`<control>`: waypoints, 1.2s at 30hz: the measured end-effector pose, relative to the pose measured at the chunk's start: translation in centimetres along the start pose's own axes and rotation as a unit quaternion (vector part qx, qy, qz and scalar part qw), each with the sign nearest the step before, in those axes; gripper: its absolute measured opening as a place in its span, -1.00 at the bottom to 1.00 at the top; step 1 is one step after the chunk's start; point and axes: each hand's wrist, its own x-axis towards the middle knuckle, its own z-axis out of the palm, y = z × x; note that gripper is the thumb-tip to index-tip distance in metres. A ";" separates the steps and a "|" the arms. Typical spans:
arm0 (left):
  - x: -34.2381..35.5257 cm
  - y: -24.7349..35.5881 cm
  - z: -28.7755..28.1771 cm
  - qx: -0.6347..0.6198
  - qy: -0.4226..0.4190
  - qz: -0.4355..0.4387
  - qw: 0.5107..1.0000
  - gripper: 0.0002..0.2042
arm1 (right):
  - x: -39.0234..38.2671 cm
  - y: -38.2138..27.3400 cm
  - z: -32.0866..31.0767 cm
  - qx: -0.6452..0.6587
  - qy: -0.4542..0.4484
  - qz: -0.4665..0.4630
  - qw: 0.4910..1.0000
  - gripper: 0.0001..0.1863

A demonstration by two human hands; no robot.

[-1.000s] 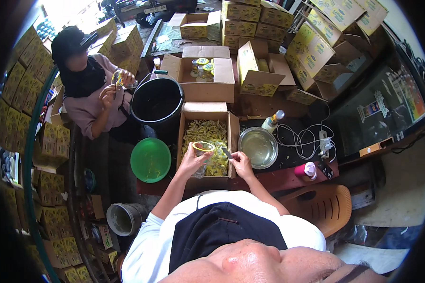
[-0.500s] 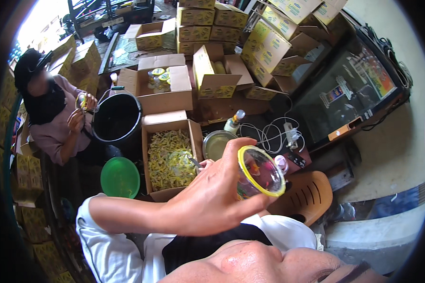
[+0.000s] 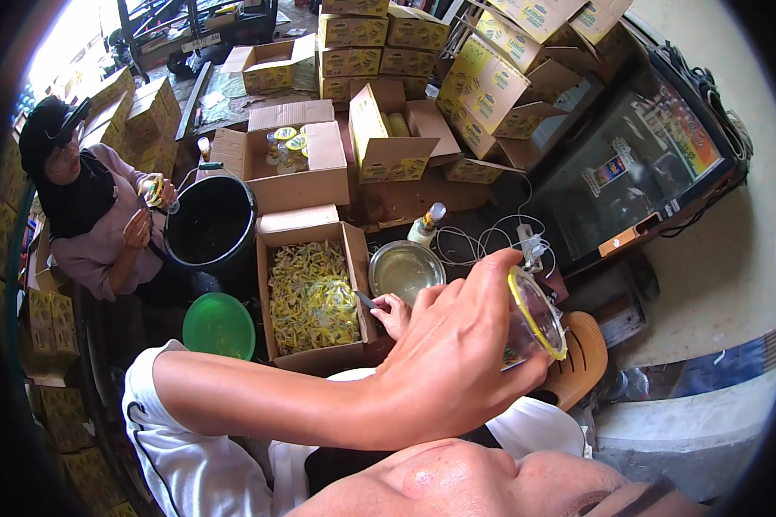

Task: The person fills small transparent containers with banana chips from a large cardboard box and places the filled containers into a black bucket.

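My left hand (image 3: 453,353) is raised to the right across my body, fingers wrapped round a clear plastic cup (image 3: 535,319) with a yellow rim, tilted on its side. Behind it, my right hand (image 3: 393,315) is closed on a dark flat blade (image 3: 366,301), which points at a cardboard box (image 3: 359,284) full of thin, crumpled yellow scraps. Beside that box stands a metal bowl (image 3: 405,274) of pale liquid. A green plastic bowl (image 3: 217,323) is to the box's left.
At left a co-worker (image 3: 95,220) handles a yellow-rimmed cup beside a black bucket (image 3: 211,215). Open and stacked cartons (image 3: 478,77) fill the back. A bottle (image 3: 424,226), cables and power strip (image 3: 530,246) lie before a glass-door cabinet (image 3: 612,189). An orange chair (image 3: 582,370) stands right.
My left hand has lifted the cup from over the scrap box and moved it up and rightward, further in the last half second. My right hand stays by the box with the blade.
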 end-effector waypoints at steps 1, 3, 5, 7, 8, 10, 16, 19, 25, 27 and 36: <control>0.1 -0.1 0.4 0.023 0.015 0.017 0.999 -0.31 | 0.0 0.2 0.1 0.000 -0.002 0.004 1.000 -0.80; 0.6 -0.2 1.1 0.036 0.025 0.034 0.998 -0.31 | 0.1 0.7 -0.1 -0.005 0.000 0.008 1.000 -0.80; 0.6 -0.3 1.5 0.059 0.050 0.059 0.995 -0.32 | 0.2 -0.4 -0.2 -0.042 0.004 -0.048 0.998 -0.81; 0.8 -0.3 1.8 0.076 0.070 0.071 0.992 -0.33 | 0.3 -0.8 0.0 -0.005 0.002 -0.036 0.999 -0.82; 0.9 -0.3 1.8 0.091 0.083 0.089 0.988 -0.33 | 0.3 -0.8 0.1 0.000 0.001 -0.014 1.000 -0.81; 1.3 -0.2 2.2 0.102 0.087 0.081 0.988 -0.35 | 0.1 -1.2 0.0 0.006 -0.002 0.014 1.000 -0.81; 2.6 -2.5 2.8 0.084 0.097 0.121 0.984 -0.25 | 0.0 -0.6 -0.3 0.024 0.006 0.026 0.999 -0.83; 3.3 -7.6 0.8 0.048 0.077 0.007 0.996 -0.14 | 1.1 8.4 3.6 0.182 0.063 -0.001 0.981 -0.83; -2.5 -22.0 -2.7 -0.061 0.203 -0.100 0.972 -0.32 | 1.4 -1.6 -0.5 0.013 0.031 0.002 0.999 -0.81; -4.9 -25.5 -2.4 -0.242 0.236 -0.144 0.930 -0.40 | 1.6 -2.0 -0.4 0.014 0.034 0.000 0.999 -0.83; -10.3 -29.8 -0.3 -0.322 0.284 -0.217 0.877 -0.45 | 1.7 -9.2 -1.5 0.061 0.090 -0.077 0.991 -0.90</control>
